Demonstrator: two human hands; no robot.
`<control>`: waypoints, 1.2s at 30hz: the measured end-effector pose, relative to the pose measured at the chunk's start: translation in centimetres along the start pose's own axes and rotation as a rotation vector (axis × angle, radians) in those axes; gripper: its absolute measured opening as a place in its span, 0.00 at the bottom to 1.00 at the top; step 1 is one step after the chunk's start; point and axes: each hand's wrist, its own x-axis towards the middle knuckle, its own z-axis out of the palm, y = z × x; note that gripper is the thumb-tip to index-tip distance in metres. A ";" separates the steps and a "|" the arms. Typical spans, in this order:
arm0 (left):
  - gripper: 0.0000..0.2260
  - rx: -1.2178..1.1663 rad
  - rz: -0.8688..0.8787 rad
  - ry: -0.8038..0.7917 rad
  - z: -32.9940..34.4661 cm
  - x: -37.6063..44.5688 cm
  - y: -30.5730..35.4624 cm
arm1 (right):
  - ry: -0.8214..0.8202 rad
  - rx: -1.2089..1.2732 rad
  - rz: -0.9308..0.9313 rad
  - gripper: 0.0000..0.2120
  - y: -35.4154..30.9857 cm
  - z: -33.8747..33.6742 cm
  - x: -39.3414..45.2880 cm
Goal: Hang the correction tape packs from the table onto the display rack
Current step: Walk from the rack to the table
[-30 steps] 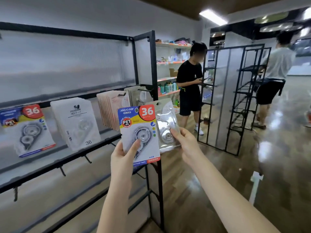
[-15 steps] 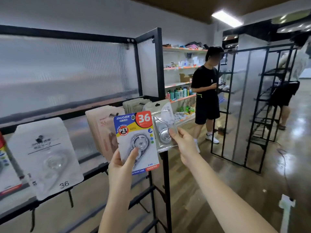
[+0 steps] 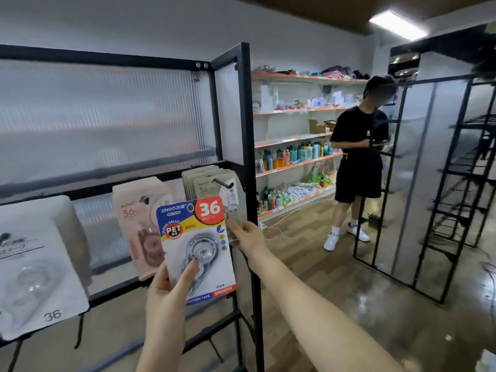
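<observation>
Since a second ago the right hand (image 3: 248, 234) has carried its clear pack (image 3: 233, 210), pinched in its grip, up to the rightmost hook (image 3: 222, 183), just above, while the left hand (image 3: 171, 285) holds the upright blue-and-yellow pack (image 3: 196, 245) left of it.

The right hand (image 3: 248, 236) carried its clear pack behind the blue pack (image 3: 196, 248).

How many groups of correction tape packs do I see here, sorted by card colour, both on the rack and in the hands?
White card packs on rack: 1 group
Pink card packs on rack: 1 group
Beige card packs on rack: 1 group
Blue-yellow card pack in left hand: 1
Total: 4
</observation>
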 end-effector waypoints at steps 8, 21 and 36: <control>0.33 0.024 -0.013 0.054 -0.8 -0.8 0.4 | -0.024 -0.015 0.107 0.23 -0.5 1.3 2.1; 0.19 0.119 -0.065 0.234 -7.1 -6.8 0.9 | -0.267 -0.917 -0.131 0.14 6.5 4.4 -4.8; 0.25 0.239 -0.002 0.482 -17.6 -16.3 7.3 | -0.861 -1.095 -0.420 0.15 7.5 20.4 -19.4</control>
